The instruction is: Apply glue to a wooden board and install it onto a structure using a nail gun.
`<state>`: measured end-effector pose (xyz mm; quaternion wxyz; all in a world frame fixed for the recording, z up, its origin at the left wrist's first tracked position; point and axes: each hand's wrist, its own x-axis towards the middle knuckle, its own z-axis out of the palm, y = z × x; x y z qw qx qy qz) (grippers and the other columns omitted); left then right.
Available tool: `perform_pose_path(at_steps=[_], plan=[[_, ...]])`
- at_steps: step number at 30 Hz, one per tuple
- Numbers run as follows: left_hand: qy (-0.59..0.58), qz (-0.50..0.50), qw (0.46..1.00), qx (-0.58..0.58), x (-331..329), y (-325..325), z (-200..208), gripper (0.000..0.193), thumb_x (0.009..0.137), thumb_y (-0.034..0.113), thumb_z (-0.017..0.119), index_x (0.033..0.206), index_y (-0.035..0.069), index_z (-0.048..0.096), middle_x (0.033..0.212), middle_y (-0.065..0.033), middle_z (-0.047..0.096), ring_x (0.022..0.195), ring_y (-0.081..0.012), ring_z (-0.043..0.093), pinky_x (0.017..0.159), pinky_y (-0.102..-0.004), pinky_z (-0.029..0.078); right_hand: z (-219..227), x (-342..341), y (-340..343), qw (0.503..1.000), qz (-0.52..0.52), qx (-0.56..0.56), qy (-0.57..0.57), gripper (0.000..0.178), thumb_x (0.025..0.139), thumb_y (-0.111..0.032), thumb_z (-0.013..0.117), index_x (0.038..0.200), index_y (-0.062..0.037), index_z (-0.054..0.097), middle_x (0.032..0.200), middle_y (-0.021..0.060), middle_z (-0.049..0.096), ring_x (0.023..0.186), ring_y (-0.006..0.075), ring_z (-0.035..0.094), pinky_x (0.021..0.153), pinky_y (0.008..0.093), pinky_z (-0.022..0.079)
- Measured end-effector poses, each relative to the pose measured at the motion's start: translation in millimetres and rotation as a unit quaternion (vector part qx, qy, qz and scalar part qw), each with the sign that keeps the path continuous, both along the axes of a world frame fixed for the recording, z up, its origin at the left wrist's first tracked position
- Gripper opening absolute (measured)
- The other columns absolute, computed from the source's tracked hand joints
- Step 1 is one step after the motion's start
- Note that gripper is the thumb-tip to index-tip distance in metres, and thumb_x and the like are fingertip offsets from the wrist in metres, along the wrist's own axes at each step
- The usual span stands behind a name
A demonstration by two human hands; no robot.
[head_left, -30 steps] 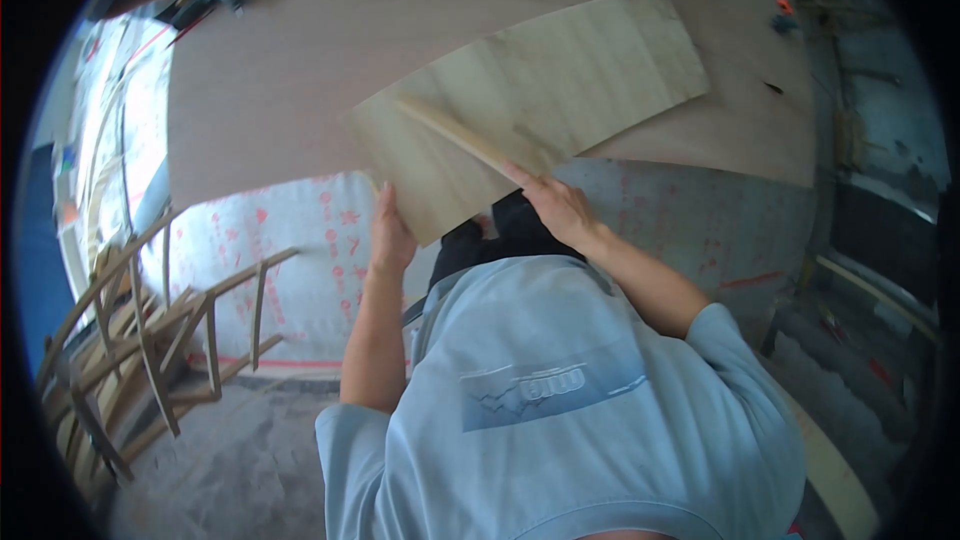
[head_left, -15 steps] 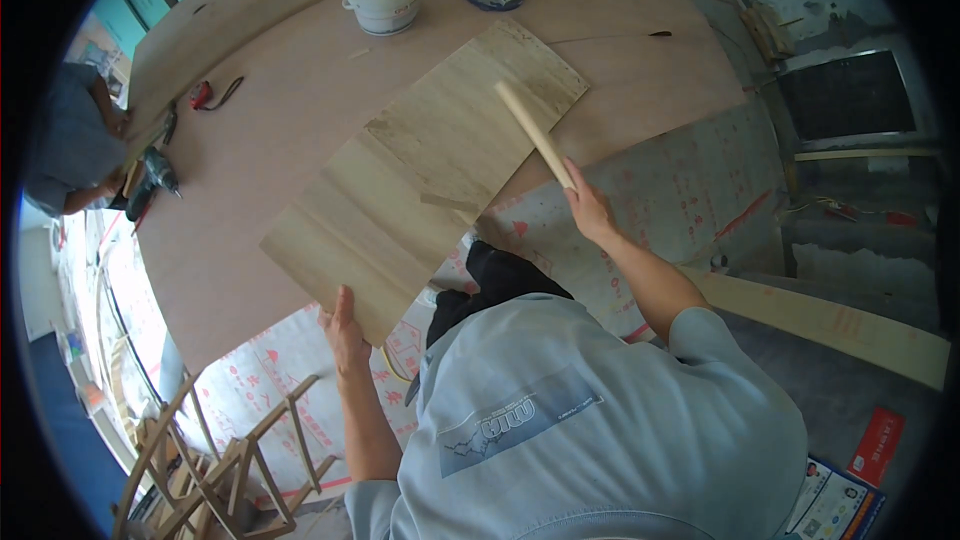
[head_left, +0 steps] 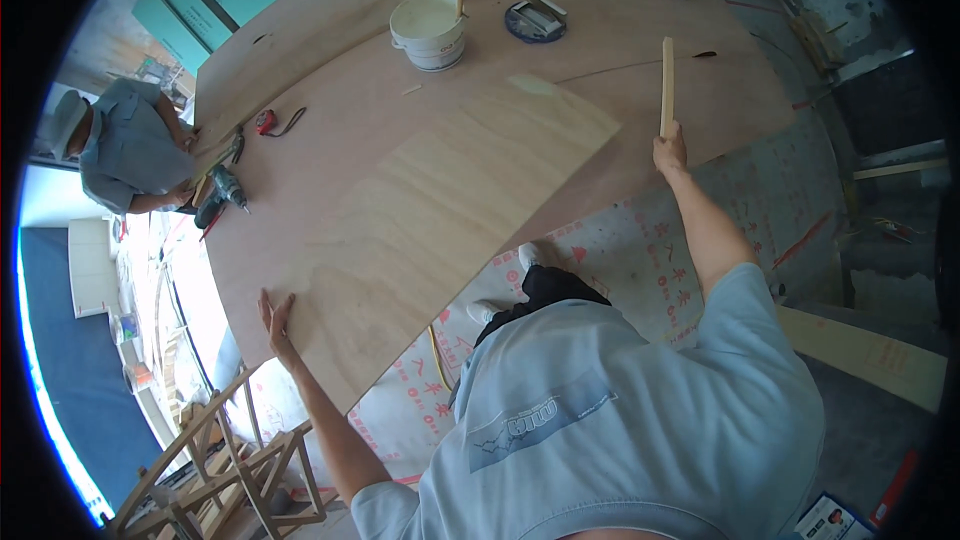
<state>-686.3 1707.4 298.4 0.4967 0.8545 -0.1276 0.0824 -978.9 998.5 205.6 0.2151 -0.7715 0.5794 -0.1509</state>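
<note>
A pale plywood sheet [head_left: 440, 210] lies slantwise across the near part of the large brown board-topped table [head_left: 270, 170]. My left hand [head_left: 278, 322] is at its near left end, fingers stretched and spread, holding nothing; whether it touches the sheet's edge I cannot tell. Over the table's right side, my right hand [head_left: 671, 150] is closed round the lower end of a light wooden strip [head_left: 668, 85]. The strip points up and away, apart from the sheet.
A white bucket [head_left: 428, 45] with a stick handle stands far back, beside a dark round lid [head_left: 535, 22] bearing scrapers. At left are a drill [head_left: 222, 195], a red tape measure [head_left: 266, 122] and a co-worker [head_left: 135, 145]. A wooden frame [head_left: 245, 470] stands lower left.
The plywood sheet now shows a paler, smoother face, without the loose scrap on it. My left hand has opened off its edge. My right hand has swung the strip out to the right.
</note>
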Motion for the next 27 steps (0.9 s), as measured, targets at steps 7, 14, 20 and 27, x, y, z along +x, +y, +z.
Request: perform_pose_path(at_steps=[7, 14, 20, 27], plan=[[0.438, 0.032, 0.738, -0.513, -53.0, 36.1, -88.8, 0.056, 0.1, 0.041, 0.042, 0.146, 0.011, 0.031, 0.143, -0.016, 0.041, 0.125, -0.033, 0.048, 0.103, -0.0459, 0.042, 15.9, 3.4, 2.2, 0.982, 0.122, -0.021, 0.142, 0.061, 0.09, -0.021, 0.062, 0.143, -0.0254, 0.032, 0.124, 0.0156, 0.046, 0.113, 0.0353, 0.054, 0.093, 0.0452, 0.047], [0.433, 0.113, 0.856, -0.258, -82.5, 21.1, -119.8, 0.055, 0.095, 0.032, 0.055, 0.138, 0.002, 0.037, 0.135, -0.0163, 0.047, 0.123, -0.0297, 0.045, 0.102, -0.0407, 0.036, -5.9, 17.1, -38.1, 0.965, 0.127, -0.078, 0.216, 0.063, 0.089, -0.027, 0.064, 0.143, -0.0256, 0.032, 0.127, 0.0138, 0.046, 0.117, 0.0336, 0.05, 0.094, 0.0453, 0.048], [0.187, 0.263, 0.94, -0.107, -84.6, -37.4, -97.0, 0.042, 0.088, 0.014, 0.066, 0.125, 0.0, 0.051, 0.117, -0.0087, 0.051, 0.106, -0.0157, 0.048, 0.091, -0.0303, 0.04, -15.2, 20.7, -46.0, 0.961, 0.144, -0.061, 0.226, 0.057, 0.09, -0.035, 0.06, 0.142, -0.0231, 0.038, 0.132, 0.0153, 0.046, 0.12, 0.0356, 0.048, 0.098, 0.048, 0.044], [0.537, 0.367, 0.635, -0.417, -195.6, -123.6, -90.8, 0.035, 0.088, 0.026, 0.067, 0.112, 0.007, 0.051, 0.104, -0.0063, 0.055, 0.099, -0.0188, 0.053, 0.088, -0.0416, 0.043, 1.7, 79.4, -47.8, 0.954, 0.178, -0.157, 0.181, 0.06, 0.089, -0.039, 0.06, 0.14, -0.0147, 0.038, 0.134, 0.0144, 0.045, 0.124, 0.0379, 0.043, 0.1, 0.0476, 0.042]])
